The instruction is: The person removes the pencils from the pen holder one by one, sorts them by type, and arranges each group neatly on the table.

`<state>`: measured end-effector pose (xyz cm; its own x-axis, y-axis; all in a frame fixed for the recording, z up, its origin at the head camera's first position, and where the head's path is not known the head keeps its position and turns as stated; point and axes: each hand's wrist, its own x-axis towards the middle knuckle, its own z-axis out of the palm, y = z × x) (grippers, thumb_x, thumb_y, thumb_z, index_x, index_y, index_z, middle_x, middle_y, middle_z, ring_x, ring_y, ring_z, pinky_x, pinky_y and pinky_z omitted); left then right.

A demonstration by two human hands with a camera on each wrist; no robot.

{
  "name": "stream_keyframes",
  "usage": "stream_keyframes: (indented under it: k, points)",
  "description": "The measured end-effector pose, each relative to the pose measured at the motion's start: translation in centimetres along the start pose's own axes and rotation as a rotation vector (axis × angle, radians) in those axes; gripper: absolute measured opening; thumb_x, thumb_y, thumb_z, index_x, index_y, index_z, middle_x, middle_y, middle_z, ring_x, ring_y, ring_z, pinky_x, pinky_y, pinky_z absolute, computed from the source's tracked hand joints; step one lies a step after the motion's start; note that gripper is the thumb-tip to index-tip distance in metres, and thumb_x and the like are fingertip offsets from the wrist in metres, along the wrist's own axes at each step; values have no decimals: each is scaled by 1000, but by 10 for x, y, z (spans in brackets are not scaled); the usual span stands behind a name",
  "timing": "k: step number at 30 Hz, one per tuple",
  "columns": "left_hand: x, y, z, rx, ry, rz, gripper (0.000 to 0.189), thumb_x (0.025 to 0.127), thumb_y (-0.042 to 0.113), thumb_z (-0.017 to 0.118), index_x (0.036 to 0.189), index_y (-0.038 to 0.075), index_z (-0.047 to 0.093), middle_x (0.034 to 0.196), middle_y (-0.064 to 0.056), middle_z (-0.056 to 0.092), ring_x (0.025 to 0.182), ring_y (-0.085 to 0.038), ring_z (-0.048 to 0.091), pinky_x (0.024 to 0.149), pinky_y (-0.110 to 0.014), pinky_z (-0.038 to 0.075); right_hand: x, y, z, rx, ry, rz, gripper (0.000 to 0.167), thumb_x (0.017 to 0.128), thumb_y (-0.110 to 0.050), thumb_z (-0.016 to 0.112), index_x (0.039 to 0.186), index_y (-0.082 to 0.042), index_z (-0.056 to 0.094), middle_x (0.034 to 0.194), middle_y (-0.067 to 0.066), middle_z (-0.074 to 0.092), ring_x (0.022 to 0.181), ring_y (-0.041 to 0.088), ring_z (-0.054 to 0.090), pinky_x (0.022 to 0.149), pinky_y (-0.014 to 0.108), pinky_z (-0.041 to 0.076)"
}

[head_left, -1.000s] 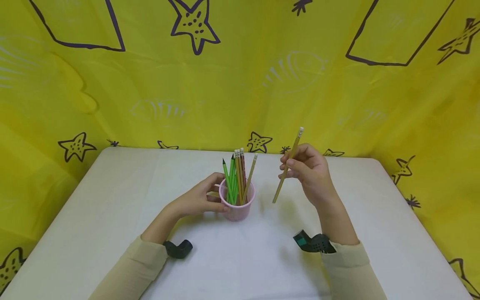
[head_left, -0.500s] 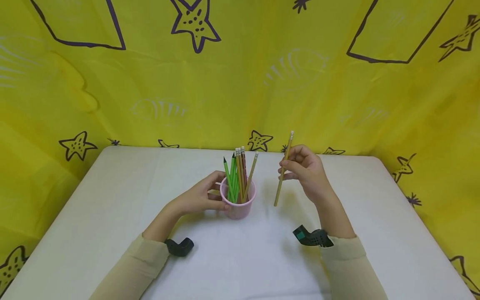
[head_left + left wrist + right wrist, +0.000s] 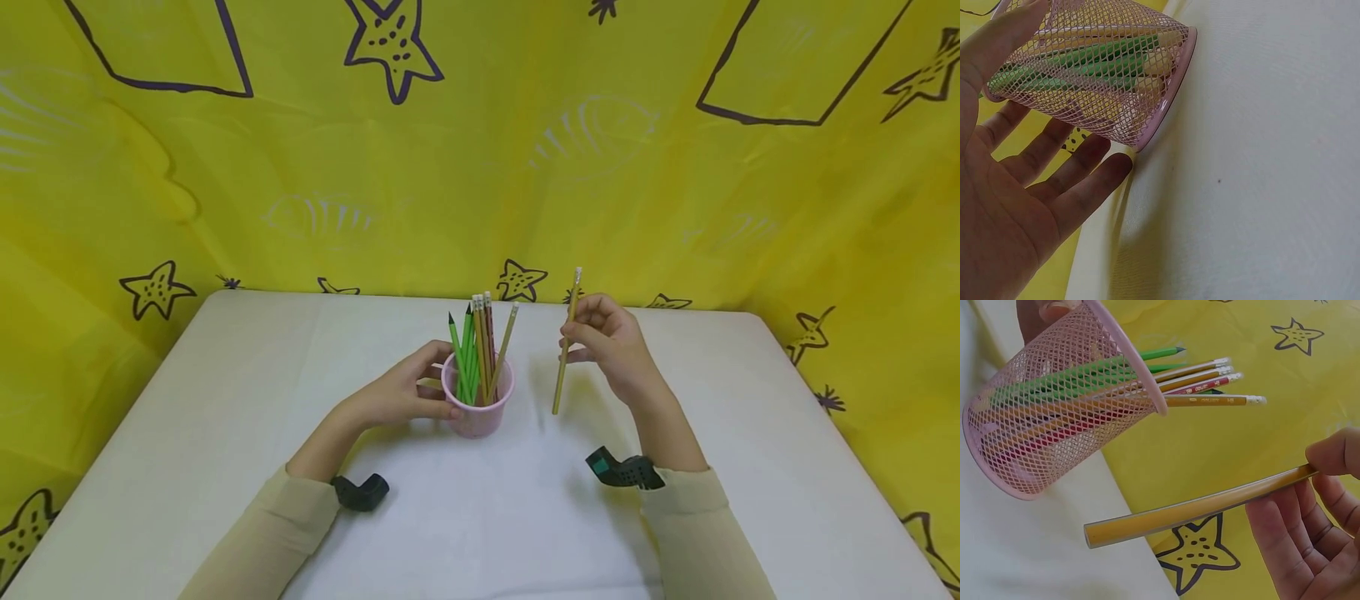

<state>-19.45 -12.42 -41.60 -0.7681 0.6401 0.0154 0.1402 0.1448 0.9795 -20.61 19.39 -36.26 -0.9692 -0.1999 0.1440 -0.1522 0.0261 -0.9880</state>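
A pink mesh pencil cup (image 3: 477, 422) stands upright on the white table. My left hand (image 3: 401, 390) holds it from the left, thumb at the near side and fingers round the far side. Inside lean several green pencils (image 3: 1054, 387) with dark points up, plus yellow and red ones with white erasers up. To the right of the cup, my right hand (image 3: 611, 342) pinches a yellow pencil (image 3: 561, 379) between thumb and fingers. That pencil is nearly upright above the table, its white eraser at the top and a flat, unsharpened end (image 3: 1089, 535) at the bottom.
The white table (image 3: 225, 400) ends at a yellow cloth backdrop (image 3: 450, 167) printed with dark stars and fish. Dark wrist cameras are strapped at both cuffs, the left camera (image 3: 362, 493) and the right camera (image 3: 622, 468) close over the table.
The pencil in my right hand has swung more upright, its eraser end moving left and slightly down. My left hand has kept its hold on the cup.
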Motion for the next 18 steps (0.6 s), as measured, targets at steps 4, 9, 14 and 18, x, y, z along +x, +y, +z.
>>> stream_keyframes:
  k: [4, 9, 14, 18]
  points:
    - [0, 0, 0, 0, -3, -2, 75, 80, 6, 83, 142, 12, 40, 141, -10, 48, 129, -32, 51, 103, -43, 52, 1, 2, -1, -51, 5, 41, 15, 95, -1, 59, 106, -7, 52, 88, 2, 60, 74, 15, 68, 67, 34, 64]
    - [1, -1, 0, -1, -5, 0, 75, 80, 6, 83, 142, 12, 40, 140, -10, 48, 128, -32, 52, 103, -43, 52, 2, 5, -1, -89, 2, 70, 16, 95, -1, 59, 108, -7, 51, 88, 2, 61, 74, 15, 67, 67, 34, 63]
    - [0, 1, 0, -4, -6, 5, 75, 81, 6, 82, 142, 12, 40, 140, -10, 48, 128, -31, 52, 103, -42, 52, 3, 9, 1, -98, -6, 82, 18, 94, -1, 59, 110, -3, 50, 88, 3, 61, 75, 14, 67, 66, 33, 63]
    - [-1, 1, 0, -6, -7, 9, 75, 81, 6, 82, 142, 11, 39, 140, -10, 48, 128, -31, 52, 103, -42, 52, 3, 11, 2, -125, -9, 99, 20, 94, -3, 61, 112, -1, 50, 89, 4, 60, 77, 14, 66, 66, 32, 63]
